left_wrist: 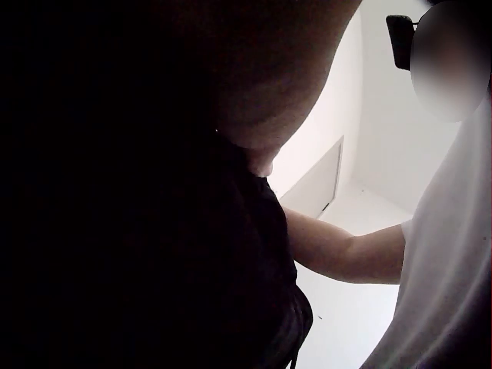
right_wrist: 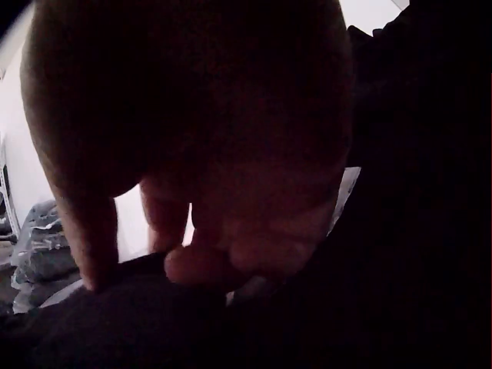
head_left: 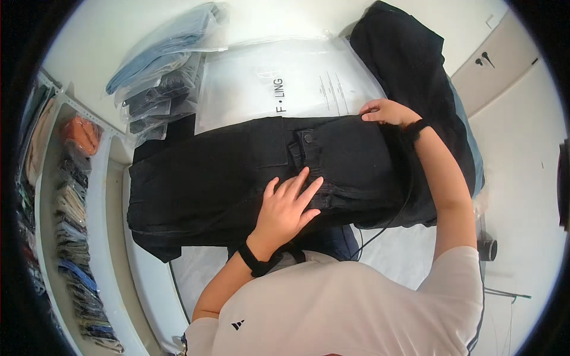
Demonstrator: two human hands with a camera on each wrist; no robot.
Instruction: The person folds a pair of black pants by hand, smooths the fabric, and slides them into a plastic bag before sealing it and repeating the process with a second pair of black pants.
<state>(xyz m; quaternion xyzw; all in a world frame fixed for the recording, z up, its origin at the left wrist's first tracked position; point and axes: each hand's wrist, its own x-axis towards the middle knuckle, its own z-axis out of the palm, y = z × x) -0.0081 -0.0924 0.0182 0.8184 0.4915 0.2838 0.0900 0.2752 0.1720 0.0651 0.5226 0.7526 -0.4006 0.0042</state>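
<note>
Black trousers lie folded across the table, with a button, a pocket and a gathered section near the middle. My left hand rests on them just below the button, its fingers spread and fairly straight. At their far edge, toward the right, my right hand pinches the cloth. The right wrist view shows the curled fingers and the thumb at the dark fabric's edge. Dark cloth fills most of the left wrist view.
Behind the trousers lies a clear printed plastic bag. Bagged folded garments are stacked at the back left. A pile of black clothing stands at the back right. Shelves of packed clothes run along the left. A thin cable hangs near the right arm.
</note>
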